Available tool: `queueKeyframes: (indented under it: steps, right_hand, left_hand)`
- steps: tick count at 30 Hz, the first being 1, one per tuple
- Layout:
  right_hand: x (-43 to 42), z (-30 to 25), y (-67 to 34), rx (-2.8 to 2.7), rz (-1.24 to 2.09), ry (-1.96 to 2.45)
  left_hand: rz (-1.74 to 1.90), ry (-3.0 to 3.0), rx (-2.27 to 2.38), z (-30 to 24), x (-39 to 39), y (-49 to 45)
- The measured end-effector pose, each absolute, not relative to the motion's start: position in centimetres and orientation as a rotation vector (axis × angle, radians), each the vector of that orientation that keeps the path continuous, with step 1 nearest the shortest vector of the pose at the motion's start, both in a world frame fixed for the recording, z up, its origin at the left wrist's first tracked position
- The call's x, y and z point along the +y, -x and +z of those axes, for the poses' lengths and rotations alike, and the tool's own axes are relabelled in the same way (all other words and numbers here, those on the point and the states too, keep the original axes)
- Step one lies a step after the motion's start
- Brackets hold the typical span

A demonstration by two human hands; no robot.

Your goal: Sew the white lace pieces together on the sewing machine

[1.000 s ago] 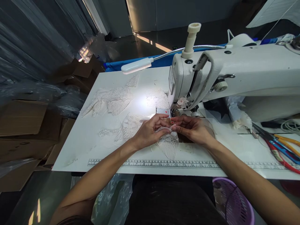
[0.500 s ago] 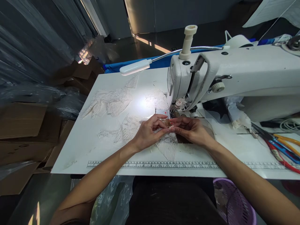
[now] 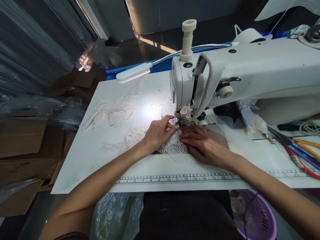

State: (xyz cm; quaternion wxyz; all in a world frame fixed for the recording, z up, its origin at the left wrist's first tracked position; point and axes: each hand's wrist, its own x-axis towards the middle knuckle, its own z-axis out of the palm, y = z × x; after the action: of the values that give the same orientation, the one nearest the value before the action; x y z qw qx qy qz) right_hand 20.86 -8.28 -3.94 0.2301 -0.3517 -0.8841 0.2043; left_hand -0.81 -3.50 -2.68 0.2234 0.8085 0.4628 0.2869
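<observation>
Left grip (image 3: 157, 134) on lace (image 3: 174, 148), pinch unclear

Beyond the far edge of the white tabletop (image 3: 80, 158), I see a dark floor (image 3: 127, 53) crossed by bright strips of light (image 3: 167, 49), then plain grey wall panels (image 3: 185, 13). Past the left edge, cardboard boxes (image 3: 22, 136) and crumpled clear plastic (image 3: 71, 115) crowd below dark hanging folds (image 3: 42, 43). A small lamp (image 3: 133, 72) over the far edge casts a white glow (image 3: 147, 110).
</observation>
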Motion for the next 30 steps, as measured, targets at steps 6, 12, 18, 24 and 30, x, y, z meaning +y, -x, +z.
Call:
queueKeyframes:
  steps: [6, 12, 18, 24, 30]
  right_hand:
    - [-8.7, -4.6, -21.5, -2.322, 0.724, 0.994]
    - [-8.5, -4.8, -21.4, -2.330, 0.744, 1.018]
    - [-8.8, -4.4, -20.5, -2.345, 0.718, 1.075]
    - [-8.2, -3.9, -19.2, -2.339, 0.615, 1.195]
    - [-6.5, -2.6, -20.6, -2.286, 0.663, 1.141]
  left_hand:
    - [0.859, -2.663, 1.203, -3.5, -3.1, 0.9]
    - [0.640, -3.010, 0.905, -4.1, -3.9, 1.0]
    - [0.433, -3.008, 1.063, -3.0, -5.9, 1.1]
    - [0.154, -3.128, 0.834, -1.5, -2.5, 2.0]
    - [0.306, -3.028, 0.908, -2.3, -2.3, 2.4]
